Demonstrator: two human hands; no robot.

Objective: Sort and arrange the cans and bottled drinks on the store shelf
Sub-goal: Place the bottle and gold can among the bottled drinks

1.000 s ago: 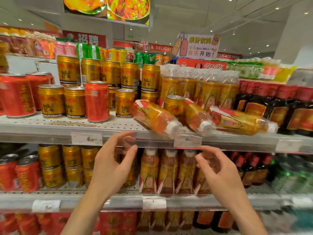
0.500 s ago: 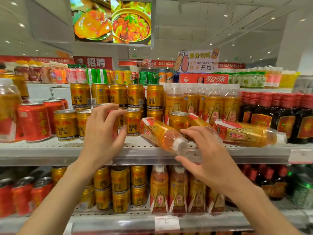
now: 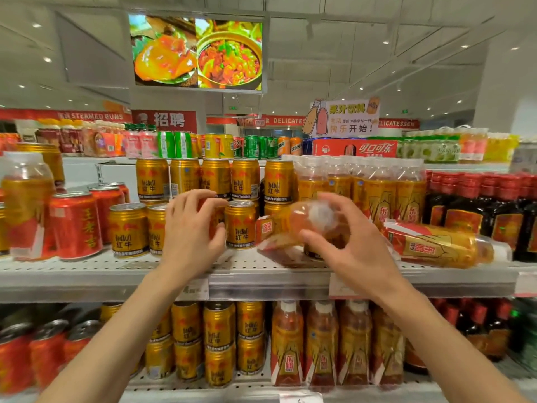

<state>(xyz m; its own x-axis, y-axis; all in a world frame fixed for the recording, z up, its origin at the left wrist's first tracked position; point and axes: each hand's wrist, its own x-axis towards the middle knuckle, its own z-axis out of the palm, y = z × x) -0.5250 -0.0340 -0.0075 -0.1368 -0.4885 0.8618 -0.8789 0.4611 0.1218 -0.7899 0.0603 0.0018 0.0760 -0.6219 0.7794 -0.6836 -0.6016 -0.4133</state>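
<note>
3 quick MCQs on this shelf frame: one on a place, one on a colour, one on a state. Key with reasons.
1. Where is the right hand?
A. On a lying bottle on the upper shelf
B. On the lower shelf
C. On the hanging screen

2. The can standing left of the gold cans is:
A. Green
B. Red
C. Blue

3. The bottle to the right of the right hand is:
A. Upright
B. Lying on its side
C. Held in a grip

Key: 1 A, fingers curl round the tipped bottle; 2 B, red body; 3 B, it lies lengthwise on the shelf, untouched.
</note>
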